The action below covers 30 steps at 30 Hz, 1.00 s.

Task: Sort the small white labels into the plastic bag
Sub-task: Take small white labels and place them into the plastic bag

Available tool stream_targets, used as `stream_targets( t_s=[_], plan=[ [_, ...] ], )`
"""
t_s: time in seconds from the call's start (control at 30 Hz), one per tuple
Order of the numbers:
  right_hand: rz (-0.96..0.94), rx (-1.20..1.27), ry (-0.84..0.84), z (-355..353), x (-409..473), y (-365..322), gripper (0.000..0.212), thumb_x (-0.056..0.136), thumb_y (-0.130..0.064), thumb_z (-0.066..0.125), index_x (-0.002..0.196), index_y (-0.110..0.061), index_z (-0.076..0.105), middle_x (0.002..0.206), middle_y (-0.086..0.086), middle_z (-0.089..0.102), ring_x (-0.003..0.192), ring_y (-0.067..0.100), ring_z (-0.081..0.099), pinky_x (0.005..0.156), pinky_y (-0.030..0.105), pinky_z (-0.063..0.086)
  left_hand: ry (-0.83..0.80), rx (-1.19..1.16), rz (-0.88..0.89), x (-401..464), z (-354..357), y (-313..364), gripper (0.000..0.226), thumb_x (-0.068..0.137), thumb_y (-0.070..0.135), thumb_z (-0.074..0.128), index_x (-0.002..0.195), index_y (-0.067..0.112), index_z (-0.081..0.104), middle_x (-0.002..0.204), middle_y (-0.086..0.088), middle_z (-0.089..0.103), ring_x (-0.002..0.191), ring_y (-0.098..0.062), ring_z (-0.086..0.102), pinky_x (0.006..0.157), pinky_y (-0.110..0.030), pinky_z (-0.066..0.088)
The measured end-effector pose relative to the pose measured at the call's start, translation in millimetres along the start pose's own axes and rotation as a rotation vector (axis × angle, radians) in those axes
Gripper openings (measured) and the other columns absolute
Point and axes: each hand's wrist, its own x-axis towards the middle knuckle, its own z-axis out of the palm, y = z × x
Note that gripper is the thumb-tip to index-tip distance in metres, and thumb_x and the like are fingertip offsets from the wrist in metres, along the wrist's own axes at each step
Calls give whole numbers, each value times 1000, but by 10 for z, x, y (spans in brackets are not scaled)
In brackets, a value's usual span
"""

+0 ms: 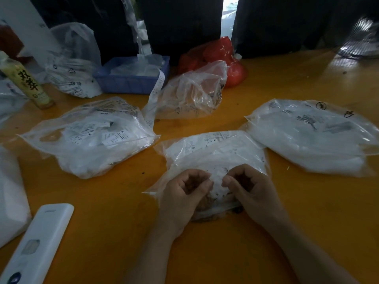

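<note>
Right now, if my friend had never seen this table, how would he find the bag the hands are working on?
Start at the orange table and look at its near edge, in the middle. There lies the plastic bag of white labels, with the left hand and right hand on its near end. Other label bags lie left and right of it, but no hands touch them.

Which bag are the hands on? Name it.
The centre bag, nearest the person: both hands, left and right, grip its near end. The other bags lie untouched.
</note>
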Motion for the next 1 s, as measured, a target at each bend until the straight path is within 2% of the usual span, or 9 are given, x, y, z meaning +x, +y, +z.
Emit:
stream_targets(
  t_s=[0.1, 0.2, 0.3, 0.37, 0.43, 0.5, 0.6, 0.87, 1.0],
  plan=[
    [1, -47, 4, 19, -13, -40, 24, 84, -56, 62, 90, -33, 67, 84, -15, 70, 73, 10, 68, 61, 25, 55, -90, 24, 8, -7, -39, 60, 25, 85, 46, 83, 109, 47, 75, 108, 14, 77, 103, -7, 73, 85, -32, 63],
    [-53, -147, -1, 49, -14, -81, 26, 86, -56, 57, 90, -33, 70, 81, -18, 70, 76, 6, 68, 61, 22, 54, -147, 105, 49, -7, -20, 99, 21, 89, 44, 82, 109, 43, 78, 108, 16, 79, 102, -6, 74, 84, -26, 62],
    [-141, -310, 118, 44, 16, -62, 29, 96, -43, 55, 101, -23, 74, 89, -17, 71, 75, 0, 65, 65, 10, 49, -58, -51, 5, -21, 6, 119, 13, 88, 33, 80, 101, 36, 80, 97, 4, 82, 85, -14, 79, 66, -23, 62],
    [-158, -481, 189, 29, 44, -36, 18, 97, -31, 61, 105, -21, 75, 95, -12, 72, 71, -2, 58, 65, 5, 43, -3, -204, -63, -7, 9, 125, 14, 84, 31, 80, 98, 32, 79, 100, -3, 83, 90, -23, 80, 66, -30, 64],
    [-124, -609, 156, 23, 78, -19, 15, 96, -28, 65, 108, -23, 74, 102, -9, 71, 73, 0, 53, 66, 8, 36, 39, -340, -144, 28, 8, 124, 20, 81, 27, 81, 101, 25, 78, 105, -8, 82, 97, -27, 80, 71, -34, 65],
    [-77, -702, 48, 29, 108, 9, 23, 96, -37, 64, 115, -27, 72, 113, -10, 66, 85, 6, 59, 73, 19, 35, 61, -455, -224, 82, 5, 136, 31, 78, 22, 83, 107, 14, 74, 107, -11, 81, 98, -28, 80, 63, -26, 62],
    [-24, -772, -114, 42, 130, 17, 42, 91, -57, 63, 128, -35, 64, 124, -13, 54, 101, 13, 60, 78, 22, 36, 88, -537, -269, 151, -1, 145, 38, 75, 15, 83, 110, 7, 70, 109, -13, 81, 98, -26, 80, 54, -18, 57],
    [-30, -787, -156, 42, 188, -60, 26, 97, -48, 60, 114, -31, 69, 114, -11, 51, 87, 10, 49, 72, 23, 40, 82, -696, -269, 261, -33, 201, 25, 81, 20, 79, 101, 5, 82, 111, -23, 78, 105, -35, 78, 77, -24, 63],
    [38, -752, -296, -18, 216, -58, 38, 89, -59, 64, 123, -42, 57, 125, -13, 43, 101, 11, 52, 78, 23, 41, 67, -660, -249, 189, -32, 179, 23, 85, 21, 76, 102, 7, 82, 111, -21, 79, 107, -33, 77, 81, -26, 63]
  ],
)
